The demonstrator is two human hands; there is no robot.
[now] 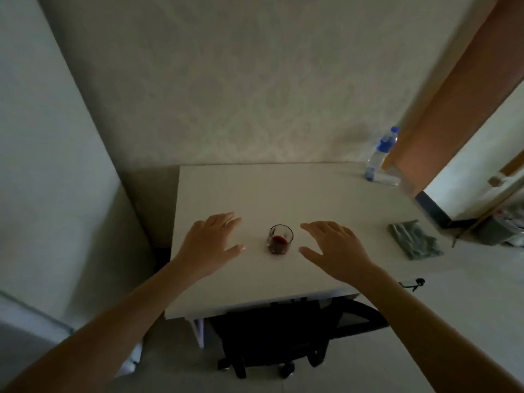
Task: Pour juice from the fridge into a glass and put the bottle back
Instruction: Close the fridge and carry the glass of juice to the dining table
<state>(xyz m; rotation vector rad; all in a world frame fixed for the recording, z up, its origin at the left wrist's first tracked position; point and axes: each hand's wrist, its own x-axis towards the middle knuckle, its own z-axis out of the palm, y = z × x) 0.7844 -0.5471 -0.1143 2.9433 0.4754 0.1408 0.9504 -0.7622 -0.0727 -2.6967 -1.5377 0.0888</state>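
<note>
A short clear glass (280,239) with a little dark red juice at its bottom stands on the white table (255,188), near the middle. My left hand (211,243) hovers flat to the left of the glass, fingers apart, holding nothing. My right hand (334,248) is spread to the right of it, also holding nothing. Neither hand touches the glass. No juice bottle and no fridge are in view.
A clear water bottle with a blue cap and label (381,154) stands at the table's far right corner. A folded grey-green cloth (412,239) lies near the right edge. A black office chair (278,338) is tucked under the front edge. A doorway (476,177) opens on the right.
</note>
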